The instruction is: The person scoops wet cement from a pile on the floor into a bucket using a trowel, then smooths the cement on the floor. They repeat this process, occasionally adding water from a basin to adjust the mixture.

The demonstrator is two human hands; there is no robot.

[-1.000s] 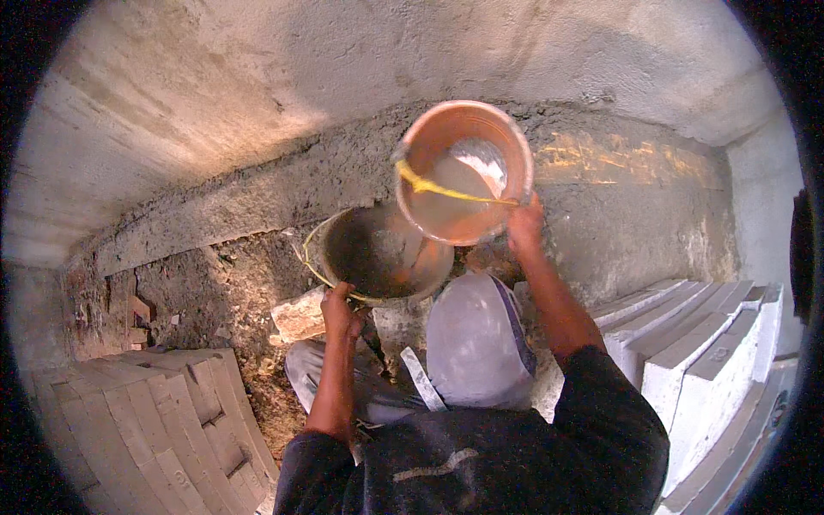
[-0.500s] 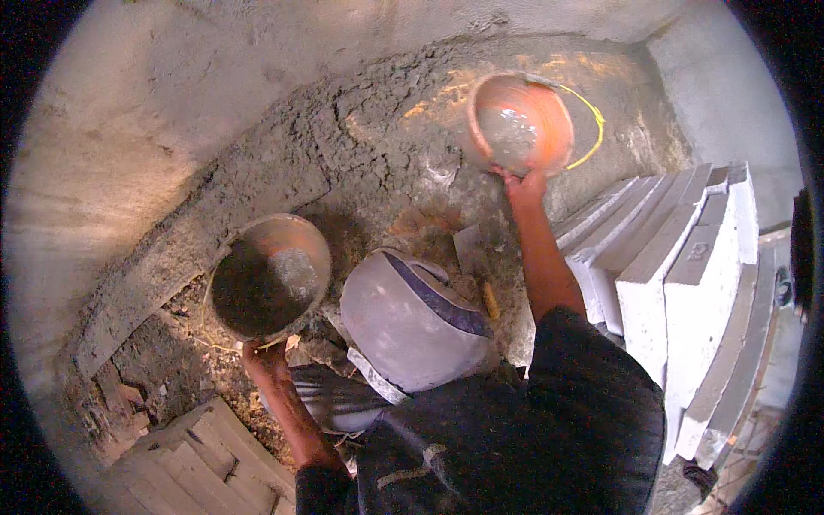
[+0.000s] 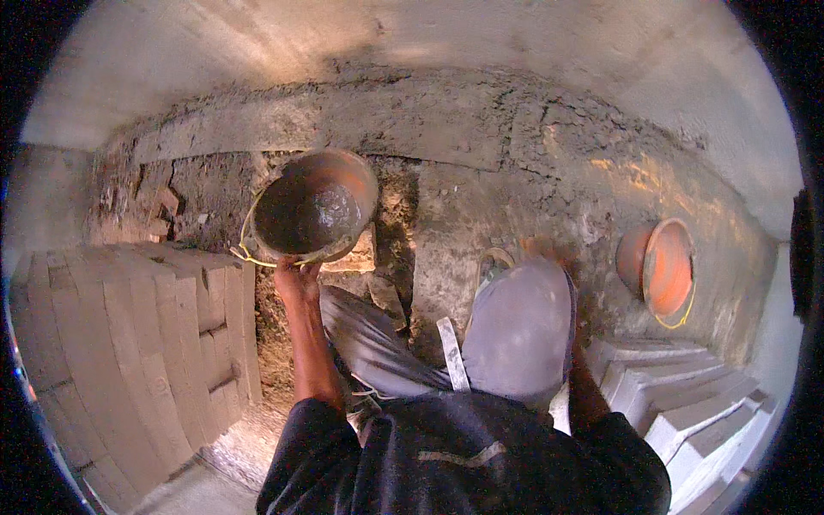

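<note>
My left hand (image 3: 297,279) grips the near rim of a mortar-stained bucket (image 3: 367,193), which is tilted. Wet grey mortar (image 3: 330,210) lies inside it, and its yellow handle (image 3: 244,253) hangs at the left. Beyond my bent right knee, my right hand (image 3: 552,251) is smeared by motion low over the ground, its fingers unclear. An orange bucket (image 3: 631,257) with a yellow handle leans on the ground to the right, apart from that hand. Near my right knee lies a small rounded object (image 3: 494,262), partly hidden.
Stacked grey blocks (image 3: 146,335) stand on the left, and pale blocks (image 3: 687,395) at the lower right. A flat light strip (image 3: 452,354) lies by my legs. A rough mortar ledge (image 3: 412,129) runs along the far wall (image 3: 481,39). Broken brick pieces (image 3: 163,210) lie at the far left.
My right hand has let go of the orange bucket, which now rests on the ground, and has come back beside my knee. The left hand still holds its bucket. The view has swung left.
</note>
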